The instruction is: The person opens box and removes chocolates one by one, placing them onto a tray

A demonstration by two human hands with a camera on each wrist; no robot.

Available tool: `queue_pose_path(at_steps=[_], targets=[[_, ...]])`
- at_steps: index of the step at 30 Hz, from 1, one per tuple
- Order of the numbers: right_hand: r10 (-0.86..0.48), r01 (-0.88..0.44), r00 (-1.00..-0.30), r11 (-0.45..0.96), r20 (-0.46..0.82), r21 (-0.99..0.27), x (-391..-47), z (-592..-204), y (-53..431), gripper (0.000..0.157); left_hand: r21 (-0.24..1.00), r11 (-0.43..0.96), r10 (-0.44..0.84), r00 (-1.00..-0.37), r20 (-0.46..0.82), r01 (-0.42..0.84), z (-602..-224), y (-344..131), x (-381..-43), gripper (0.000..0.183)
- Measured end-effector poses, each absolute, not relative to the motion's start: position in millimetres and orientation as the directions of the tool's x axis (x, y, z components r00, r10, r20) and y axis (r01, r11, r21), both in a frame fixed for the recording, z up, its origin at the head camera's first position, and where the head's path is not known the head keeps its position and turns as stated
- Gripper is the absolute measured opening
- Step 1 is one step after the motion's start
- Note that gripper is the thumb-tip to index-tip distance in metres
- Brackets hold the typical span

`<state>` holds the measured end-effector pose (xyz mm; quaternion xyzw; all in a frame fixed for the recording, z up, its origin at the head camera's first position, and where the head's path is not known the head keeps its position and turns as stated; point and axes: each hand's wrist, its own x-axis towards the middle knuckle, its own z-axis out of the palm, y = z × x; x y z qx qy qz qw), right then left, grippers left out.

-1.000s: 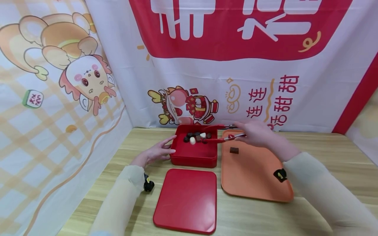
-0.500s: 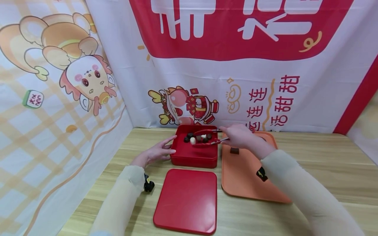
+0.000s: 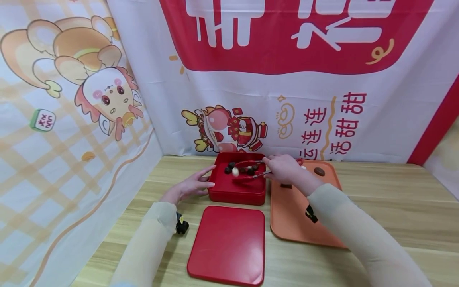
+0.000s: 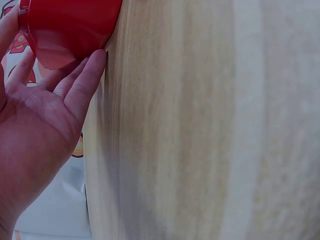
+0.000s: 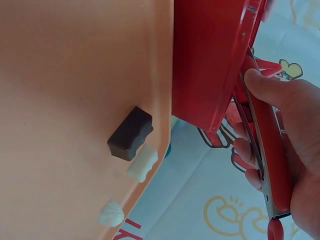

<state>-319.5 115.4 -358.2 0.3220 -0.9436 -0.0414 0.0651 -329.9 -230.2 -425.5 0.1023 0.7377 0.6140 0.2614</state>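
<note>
My right hand [image 3: 285, 169] grips a pair of red-and-silver tongs [image 5: 272, 155]. Their red tips reach into the square red box [image 3: 236, 197], spread around several small chocolates. Among these are a white piece [image 3: 235, 172] and dark pieces [image 3: 228, 169]; the tongs partly cover some, and whether they pinch one is too small to tell. With fingers spread, my left hand [image 3: 191, 187] rests against the box's left side. In the left wrist view its fingertips touch the red wall [image 4: 75, 30] near the table.
An orange tray [image 3: 294, 227] stands right of the box. On it lie a dark chocolate block [image 5: 130, 134], a white bar [image 5: 144, 163], a white shell-shaped piece [image 5: 111, 215] and a brown oval piece [image 3: 319, 171]. The red lid [image 3: 227, 243] lies in front of the box.
My right hand has moved left from above the tray toward the box, carrying the tongs' tips farther in among the chocolates. The left hand stays against the box.
</note>
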Motion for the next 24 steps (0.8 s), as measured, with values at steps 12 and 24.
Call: queue_pose_path(at_steps=[12,24], targets=[[-0.628,-0.626,-0.778,0.777,0.013,0.064,-319,-359,115,0.060,0.960,0.230,0.477,-0.842,-0.253,-0.158,-425,-230,-328,0.076],[-0.590,-0.590,-0.807,0.807,-0.037,0.015,-316,-359,106,0.061,0.962,0.226,0.492,-0.835,-0.247,-0.151,-424,-230,-327,0.075]])
